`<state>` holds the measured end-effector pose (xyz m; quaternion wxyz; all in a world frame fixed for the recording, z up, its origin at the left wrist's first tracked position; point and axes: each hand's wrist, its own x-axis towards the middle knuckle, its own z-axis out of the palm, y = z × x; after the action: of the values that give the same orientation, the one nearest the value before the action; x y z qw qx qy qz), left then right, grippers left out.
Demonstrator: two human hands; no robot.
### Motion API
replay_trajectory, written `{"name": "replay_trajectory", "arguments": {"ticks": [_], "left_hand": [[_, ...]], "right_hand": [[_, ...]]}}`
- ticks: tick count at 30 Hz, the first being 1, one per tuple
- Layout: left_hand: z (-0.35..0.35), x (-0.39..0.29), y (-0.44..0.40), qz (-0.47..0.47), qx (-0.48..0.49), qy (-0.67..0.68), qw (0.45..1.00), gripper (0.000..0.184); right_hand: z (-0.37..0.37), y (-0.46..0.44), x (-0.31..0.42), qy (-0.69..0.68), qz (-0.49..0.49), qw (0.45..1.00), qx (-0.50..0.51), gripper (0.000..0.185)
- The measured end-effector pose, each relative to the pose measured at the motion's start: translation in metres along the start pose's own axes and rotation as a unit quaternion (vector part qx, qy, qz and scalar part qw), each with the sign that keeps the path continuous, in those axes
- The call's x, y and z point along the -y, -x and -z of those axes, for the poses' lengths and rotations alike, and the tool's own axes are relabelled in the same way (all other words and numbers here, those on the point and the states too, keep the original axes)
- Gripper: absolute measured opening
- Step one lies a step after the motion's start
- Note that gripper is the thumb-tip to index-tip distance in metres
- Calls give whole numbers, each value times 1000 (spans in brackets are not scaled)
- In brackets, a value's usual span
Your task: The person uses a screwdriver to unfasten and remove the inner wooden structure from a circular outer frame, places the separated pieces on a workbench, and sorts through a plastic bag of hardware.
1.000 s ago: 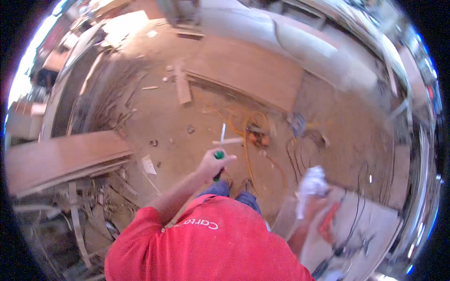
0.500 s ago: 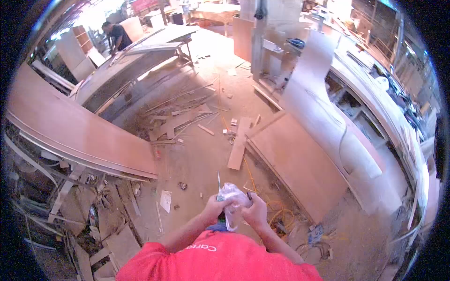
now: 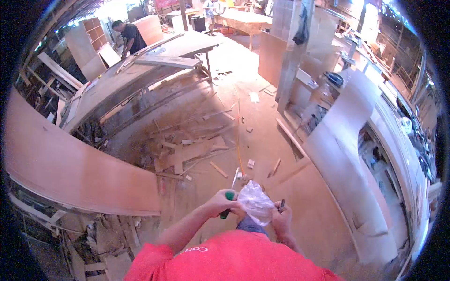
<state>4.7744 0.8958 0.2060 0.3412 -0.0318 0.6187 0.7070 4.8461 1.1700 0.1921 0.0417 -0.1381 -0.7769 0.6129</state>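
A clear plastic bag [image 3: 256,202] is stretched between my two hands above the floor. My left hand [image 3: 219,203] is closed around what looks like a screwdriver [image 3: 228,196], with a green-and-dark handle and a thin pale shaft pointing up and away. The same hand's fingertips pinch the bag's left side. My right hand [image 3: 282,221] grips the bag's right edge, and a short dark stick-like object [image 3: 282,204] pokes up from its fingers. I cannot make out what is inside the bag.
Wood scraps [image 3: 187,152] litter the floor ahead. A large panel [image 3: 79,164] lies at left, beside a long workbench [image 3: 164,49]. A curved sheet [image 3: 344,140] leans at right near a post [image 3: 294,56]. A co-worker [image 3: 131,37] stands at the far-left bench.
My hands have moved apart, spreading the bag, and the green handle now shows in my left hand. The view has shifted, placing the hands further right and the workbench lower.
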Motion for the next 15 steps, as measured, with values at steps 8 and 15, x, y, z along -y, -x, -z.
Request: {"name": "replay_trajectory", "arguments": {"ticks": [8, 15], "left_hand": [[153, -109, -99, -20, -220, 181, 958, 24], [309, -188, -263, 56, -285, 75, 954, 33]], "right_hand": [[-92, -395, 86, 86, 125, 988, 26, 15], [-177, -650, 85, 204, 127, 969, -52, 14]]}}
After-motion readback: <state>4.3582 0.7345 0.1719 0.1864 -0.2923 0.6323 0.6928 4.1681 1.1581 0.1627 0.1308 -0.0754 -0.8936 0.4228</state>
